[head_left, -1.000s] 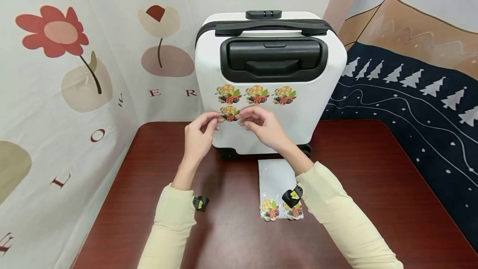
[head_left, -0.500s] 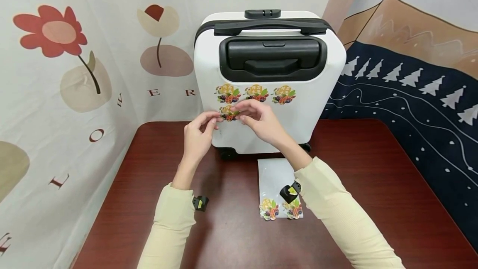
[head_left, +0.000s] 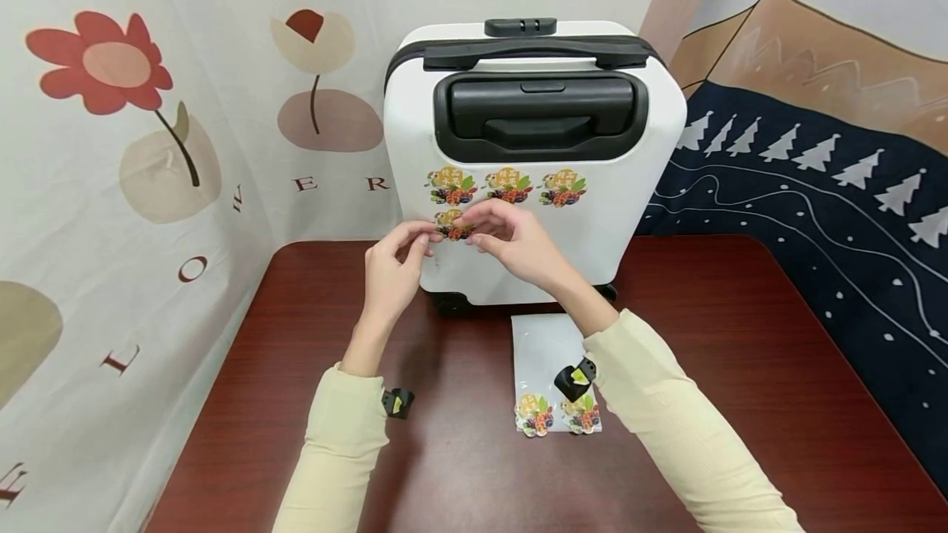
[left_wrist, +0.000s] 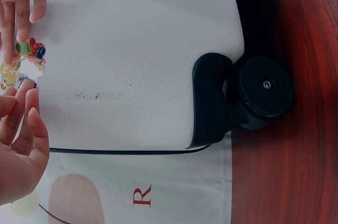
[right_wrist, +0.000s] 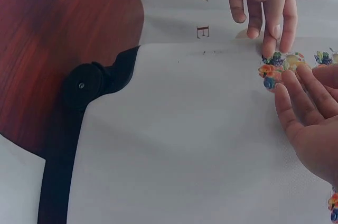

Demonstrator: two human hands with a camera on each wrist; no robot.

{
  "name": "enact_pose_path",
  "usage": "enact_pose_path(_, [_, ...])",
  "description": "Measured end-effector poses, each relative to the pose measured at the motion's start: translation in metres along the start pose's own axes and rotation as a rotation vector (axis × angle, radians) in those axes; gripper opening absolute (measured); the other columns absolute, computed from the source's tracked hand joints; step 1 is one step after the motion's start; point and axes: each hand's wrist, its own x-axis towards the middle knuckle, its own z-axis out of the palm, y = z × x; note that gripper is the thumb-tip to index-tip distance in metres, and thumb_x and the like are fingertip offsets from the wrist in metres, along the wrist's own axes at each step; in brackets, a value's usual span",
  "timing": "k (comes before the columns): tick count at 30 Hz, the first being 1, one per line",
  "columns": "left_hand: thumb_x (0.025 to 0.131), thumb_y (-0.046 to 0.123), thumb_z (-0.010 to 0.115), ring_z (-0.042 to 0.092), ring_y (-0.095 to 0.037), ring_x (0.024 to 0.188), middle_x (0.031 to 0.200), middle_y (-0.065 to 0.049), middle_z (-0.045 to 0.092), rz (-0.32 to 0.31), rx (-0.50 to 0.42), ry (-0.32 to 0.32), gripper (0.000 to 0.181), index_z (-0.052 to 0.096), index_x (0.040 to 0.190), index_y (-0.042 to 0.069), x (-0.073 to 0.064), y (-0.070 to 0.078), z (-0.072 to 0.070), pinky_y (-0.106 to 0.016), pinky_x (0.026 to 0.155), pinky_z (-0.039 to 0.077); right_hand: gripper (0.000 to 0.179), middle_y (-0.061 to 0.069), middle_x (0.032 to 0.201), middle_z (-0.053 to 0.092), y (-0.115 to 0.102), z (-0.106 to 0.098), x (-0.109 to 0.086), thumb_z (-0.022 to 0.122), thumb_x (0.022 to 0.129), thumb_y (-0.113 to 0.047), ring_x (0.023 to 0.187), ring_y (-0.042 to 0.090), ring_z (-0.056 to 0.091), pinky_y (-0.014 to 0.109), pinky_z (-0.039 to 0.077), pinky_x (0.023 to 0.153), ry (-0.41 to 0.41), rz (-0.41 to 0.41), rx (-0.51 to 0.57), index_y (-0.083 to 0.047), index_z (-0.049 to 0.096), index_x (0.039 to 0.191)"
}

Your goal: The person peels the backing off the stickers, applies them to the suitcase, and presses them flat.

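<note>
A white suitcase (head_left: 570, 245) stands upright at the back of the table, with a row of three fruit stickers below its black handle recess. Under the leftmost of these lies another fruit sticker (head_left: 448, 224) flat against the suitcase, partly covered by fingers. My left hand (head_left: 391, 274) touches this sticker's left edge with extended fingertips. From the other side my right hand (head_left: 522, 245) reaches over it, relaxed fingers on its right part. The right wrist view shows the sticker (right_wrist: 270, 71) between the fingertips of both hands. Shine shows on the sticker (left_wrist: 39, 49) in the left wrist view.
On the reddish-brown table (head_left: 474, 484) in front of the suitcase lies a white packet (head_left: 544, 344) with two more fruit stickers (head_left: 535, 415) at its near end. Black wheels (left_wrist: 264, 86) sit at the suitcase's lower corners. Printed cloth (head_left: 326, 196) hangs behind.
My right hand has shifted slightly left and up, its fingertips moving from the sticker's right edge onto its face. The left hand has stayed at the left edge.
</note>
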Motion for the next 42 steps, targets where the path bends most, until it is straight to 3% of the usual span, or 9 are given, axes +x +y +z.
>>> enact_pose_path(9, [0.091,0.001,0.053,0.061,-0.018,0.07,0.085,-0.01,0.068,-0.012,-0.003,-0.006,0.015,0.066,0.098,0.001,0.0,0.001,-0.001,-0.021,0.063,0.046,0.023,0.019,0.111,0.058,0.002,0.002,0.002,0.051,0.087,0.008,0.094,0.033,0.059,0.034,0.05,0.077,-0.029,-0.002,-0.003,0.006,0.056,0.11])
enact_pose_path(20, [0.09,0.001,0.053,0.061,-0.019,0.069,0.086,-0.01,0.068,-0.014,-0.001,-0.005,0.016,0.066,0.099,0.001,-0.001,0.0,0.0,-0.02,0.062,0.046,0.021,0.018,0.108,0.06,0.009,-0.011,-0.011,0.054,0.087,0.007,0.089,0.027,0.061,0.034,0.05,0.074,0.015,0.025,-0.048,0.005,0.058,0.108])
enact_pose_path(32, [0.09,0.005,0.055,0.06,-0.018,0.068,0.086,-0.009,0.068,-0.074,-0.008,-0.043,0.014,0.067,0.098,0.002,-0.009,-0.007,0.004,-0.02,0.06,0.044,0.019,0.017,0.106,0.061,0.022,-0.025,-0.028,0.057,0.086,0.005,0.088,0.027,0.06,0.031,0.05,0.072,0.051,0.088,-0.056,0.005,0.059,0.104])
enact_pose_path(39, [0.09,0.008,0.056,0.061,-0.021,0.07,0.086,-0.01,0.069,-0.125,-0.005,-0.074,0.016,0.067,0.1,0.003,-0.017,-0.013,0.009,-0.018,0.059,0.043,0.017,0.022,0.103,0.061,0.033,-0.034,-0.041,0.054,0.088,0.004,0.089,0.039,0.059,0.045,0.049,0.075,0.048,0.153,-0.035,0.008,0.057,0.105])
enact_pose_path(42, [0.09,0.005,0.056,0.061,-0.025,0.071,0.086,-0.014,0.068,-0.15,-0.01,-0.089,0.016,0.066,0.1,-0.001,-0.022,-0.007,0.01,-0.019,0.06,0.043,0.018,0.022,0.101,0.062,0.038,-0.035,-0.047,0.054,0.088,0.003,0.088,0.039,0.058,0.049,0.048,0.075,0.041,0.189,-0.038,0.009,0.057,0.105])
